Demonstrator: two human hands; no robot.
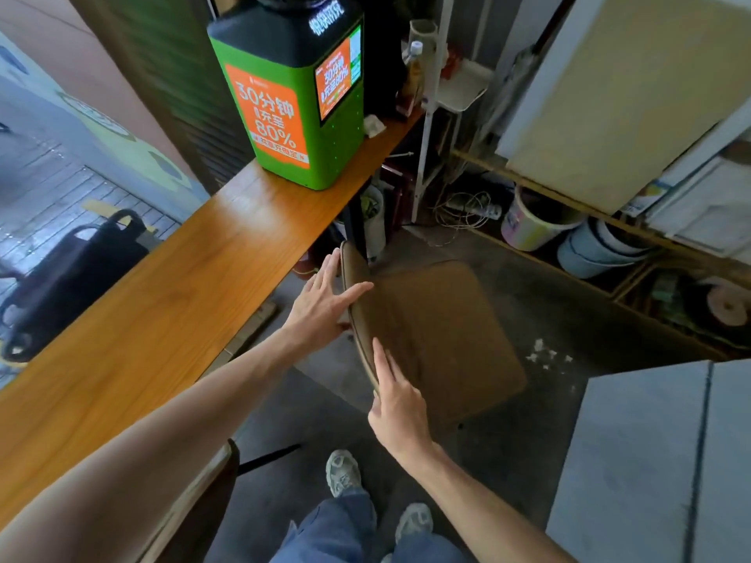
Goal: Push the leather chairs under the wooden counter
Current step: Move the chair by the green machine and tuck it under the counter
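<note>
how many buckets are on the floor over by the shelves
2. A pale bucket with a pink and yellow label sits by the tangle of white cables. A grey-blue bucket stands just right of it, under the shelf edge. More may be hidden behind the shelving.

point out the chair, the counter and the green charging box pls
chair [443,339], head view, middle of the brown seat
counter [162,302], head view, bare wooden top
green charging box [300,128], head view, front face near the orange label
</note>
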